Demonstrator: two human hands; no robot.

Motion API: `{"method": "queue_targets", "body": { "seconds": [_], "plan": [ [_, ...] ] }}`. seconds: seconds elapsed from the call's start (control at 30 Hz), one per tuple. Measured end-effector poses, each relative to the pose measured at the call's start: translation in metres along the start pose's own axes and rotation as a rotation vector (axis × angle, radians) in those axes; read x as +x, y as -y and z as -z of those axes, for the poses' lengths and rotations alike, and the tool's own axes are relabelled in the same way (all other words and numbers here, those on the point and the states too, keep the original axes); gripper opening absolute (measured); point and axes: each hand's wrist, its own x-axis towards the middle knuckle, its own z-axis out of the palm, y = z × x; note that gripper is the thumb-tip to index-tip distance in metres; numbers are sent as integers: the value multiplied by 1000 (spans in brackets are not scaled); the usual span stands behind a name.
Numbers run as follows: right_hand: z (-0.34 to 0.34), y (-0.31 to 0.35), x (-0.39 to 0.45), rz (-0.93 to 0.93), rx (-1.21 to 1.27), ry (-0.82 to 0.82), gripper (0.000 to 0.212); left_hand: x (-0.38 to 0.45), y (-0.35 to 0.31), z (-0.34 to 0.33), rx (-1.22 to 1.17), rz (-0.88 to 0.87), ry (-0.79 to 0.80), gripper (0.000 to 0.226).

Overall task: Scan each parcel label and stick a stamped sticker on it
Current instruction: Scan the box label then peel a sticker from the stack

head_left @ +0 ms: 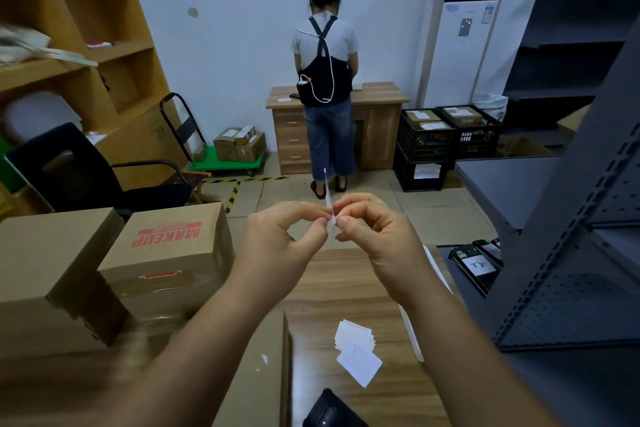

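A wooden worktop point(346, 288) carries two cardboard boxes point(166, 253) at its left, a loose pile of white stickers point(356, 350) and a black device point(329, 409) at the near edge.

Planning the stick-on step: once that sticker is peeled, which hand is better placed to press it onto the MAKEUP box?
Probably left. The left hand and right hand both pinch the sticker, but the MAKEUP box sits on the left hand's side, so the right would cross over.

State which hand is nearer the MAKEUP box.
Left. The left hand is raised just right of the MAKEUP box; the right hand lies farther right, both pinching the sticker.
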Motion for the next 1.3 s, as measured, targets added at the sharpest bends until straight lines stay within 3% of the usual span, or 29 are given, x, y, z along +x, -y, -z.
{"method": "queue_targets", "body": {
  "seconds": [0.3,0.57,0.67,0.8,0.9,1.0,1.17,1.3],
  "plan": [
    [28,-3,-9,-9,-86,-49,14,3,-5,-30,61,-108,53,11],
    [31,-6,-10,166,-236,-71,7,3,-12,-33,120,-121,49,18],
    [27,-12,-10,131,-169,-87,12,0,-16,-32,62,-5,34,14],
    [25,-19,-8,-125,259,-48,11,-1,-15,-32,-153,275,0,19],
    [25,-22,-10,-254,476,-7,11,-1,-9,-37,-219,347,10,16],
    [26,-26,-13,-280,503,-30,19,-2,-2,-47,-240,372,21,13],
    [38,-42,-20,-358,377,-130,6,-6,4,-71,-233,398,90,12],
    [68,-73,-19,-493,338,-250,8,-11,13,-91,-362,599,24,12]
  ]
}}
